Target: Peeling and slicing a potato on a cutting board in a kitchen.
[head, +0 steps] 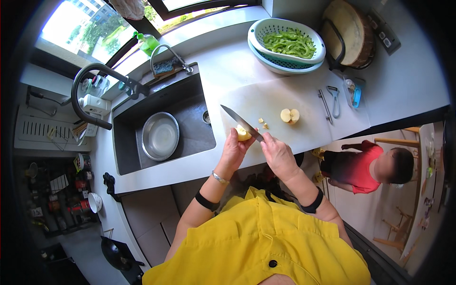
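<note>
My left hand point(235, 150) grips a peeled, pale yellow piece of fruit point(243, 134), apparently apple, above the near left part of a white cutting board point(306, 94). In my right hand point(281, 155) is a kitchen knife point(237, 116). Its blade slants up and leftward, close against the fruit; whether it cuts in is unclear. Some small trimmed bits point(264, 124) lie on the board just beyond my hands. To their right rests a larger peeled apple piece point(290, 116) with a notch in its top. A peeler point(334, 101) and a slim metal tool point(325, 106) lie toward the right.
Left of the board, a dark sink point(192, 124) holds a metal bowl point(160, 136) under a black faucet point(76, 94). A colander point(254, 34) of sliced green vegetable stands behind, beside a round wooden board point(347, 34). A person in red point(367, 167) stands beyond the counter's right side.
</note>
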`<move>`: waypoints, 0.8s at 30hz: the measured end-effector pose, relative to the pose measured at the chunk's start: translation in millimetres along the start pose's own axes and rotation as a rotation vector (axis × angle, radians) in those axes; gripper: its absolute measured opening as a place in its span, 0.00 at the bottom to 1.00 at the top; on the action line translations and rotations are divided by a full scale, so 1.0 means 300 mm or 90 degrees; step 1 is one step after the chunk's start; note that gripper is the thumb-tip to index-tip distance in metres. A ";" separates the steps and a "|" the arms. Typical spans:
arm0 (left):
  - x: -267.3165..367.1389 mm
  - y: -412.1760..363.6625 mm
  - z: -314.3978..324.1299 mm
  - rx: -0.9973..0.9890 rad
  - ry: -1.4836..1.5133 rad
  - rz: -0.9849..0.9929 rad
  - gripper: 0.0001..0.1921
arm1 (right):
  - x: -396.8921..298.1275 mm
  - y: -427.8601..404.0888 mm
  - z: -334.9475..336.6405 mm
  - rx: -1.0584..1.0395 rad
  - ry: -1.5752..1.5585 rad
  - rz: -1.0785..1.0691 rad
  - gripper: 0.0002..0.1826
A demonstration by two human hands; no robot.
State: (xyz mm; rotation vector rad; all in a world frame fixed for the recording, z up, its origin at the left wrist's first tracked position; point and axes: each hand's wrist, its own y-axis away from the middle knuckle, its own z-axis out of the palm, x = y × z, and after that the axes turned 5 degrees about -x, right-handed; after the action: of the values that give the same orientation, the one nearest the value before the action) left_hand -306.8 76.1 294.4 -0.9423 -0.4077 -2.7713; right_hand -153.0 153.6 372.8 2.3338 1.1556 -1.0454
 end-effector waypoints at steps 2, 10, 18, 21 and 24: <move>-0.012 0.000 0.010 0.007 0.009 0.007 0.35 | 0.000 0.002 0.017 0.020 0.035 -0.006 0.10; -0.026 0.005 0.027 0.033 0.012 0.045 0.32 | 0.010 0.003 0.057 0.044 0.150 -0.040 0.13; -0.052 0.013 0.064 0.009 -0.018 0.067 0.23 | -0.003 -0.017 0.075 0.071 0.210 -0.041 0.23; -0.074 0.010 0.040 -0.010 -0.032 0.092 0.23 | -0.011 -0.035 0.071 0.073 0.151 -0.027 0.21; -0.071 0.003 0.024 0.001 -0.040 0.100 0.24 | -0.005 -0.054 0.066 0.084 0.069 -0.007 0.19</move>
State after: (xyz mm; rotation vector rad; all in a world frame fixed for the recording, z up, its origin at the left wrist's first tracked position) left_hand -285.9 79.4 286.7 -1.0163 -0.3286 -2.6055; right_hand -175.4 151.5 361.0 2.5166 1.1729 -1.0409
